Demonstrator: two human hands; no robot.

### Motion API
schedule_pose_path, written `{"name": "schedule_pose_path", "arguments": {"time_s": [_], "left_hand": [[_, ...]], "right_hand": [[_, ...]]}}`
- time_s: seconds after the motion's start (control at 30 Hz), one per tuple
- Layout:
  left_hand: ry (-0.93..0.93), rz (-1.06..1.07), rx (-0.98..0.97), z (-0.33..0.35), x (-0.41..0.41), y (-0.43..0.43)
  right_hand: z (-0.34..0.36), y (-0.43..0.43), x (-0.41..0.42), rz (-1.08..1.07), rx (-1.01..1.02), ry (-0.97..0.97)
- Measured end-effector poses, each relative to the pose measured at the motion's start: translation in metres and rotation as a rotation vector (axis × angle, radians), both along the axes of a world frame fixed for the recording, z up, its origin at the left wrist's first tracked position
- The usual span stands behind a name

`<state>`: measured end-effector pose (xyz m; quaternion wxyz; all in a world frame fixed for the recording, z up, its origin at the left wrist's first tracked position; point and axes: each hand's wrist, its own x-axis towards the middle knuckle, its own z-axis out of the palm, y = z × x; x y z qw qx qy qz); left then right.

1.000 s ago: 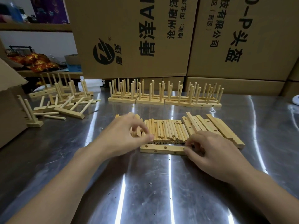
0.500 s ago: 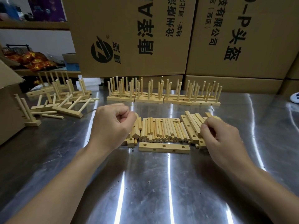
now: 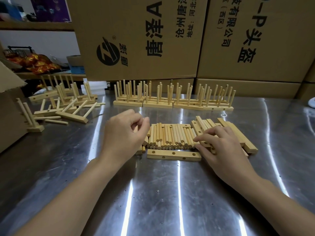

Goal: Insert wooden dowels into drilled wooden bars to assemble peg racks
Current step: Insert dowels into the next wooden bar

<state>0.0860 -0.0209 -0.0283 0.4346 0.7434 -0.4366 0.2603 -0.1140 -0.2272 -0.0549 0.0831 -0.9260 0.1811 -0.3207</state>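
Observation:
A row of loose dowels (image 3: 170,137) lies side by side at the middle of the steel table (image 3: 153,193). In front of it lies one drilled bar (image 3: 173,155) with several holes facing up. More bars (image 3: 238,133) are stacked at the right end of the row. My left hand (image 3: 124,135) hovers over the left end of the dowels, fingers curled toward the thumb, and no dowel shows in it. My right hand (image 3: 221,147) rests with straight fingers on the bars and the right end of the dowels.
Finished peg racks (image 3: 172,99) stand in a line at the back. More racks (image 3: 64,103) lie jumbled at the back left with loose dowels. Big cardboard boxes (image 3: 144,40) wall off the rear. An open carton (image 3: 8,108) stands at the left edge.
My left hand rose from the dowel pile and curled its fingers. My right hand left the front bar's end, lifted over the stacked bars, then came down flat on them.

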Motion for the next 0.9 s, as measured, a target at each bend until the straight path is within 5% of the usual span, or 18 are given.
{"name": "schedule_pose_path", "arguments": {"time_s": [0.33,0.9], "left_hand": [[0.002,0.009,0.545,-0.022,0.008,-0.012],[-0.129,-0.100,0.370,-0.011,0.004,-0.008]], "right_hand": [[-0.003,0.008,0.001,0.037,0.083,-0.024],[-0.001,0.011,0.000,0.049,0.127,-0.001]]}}
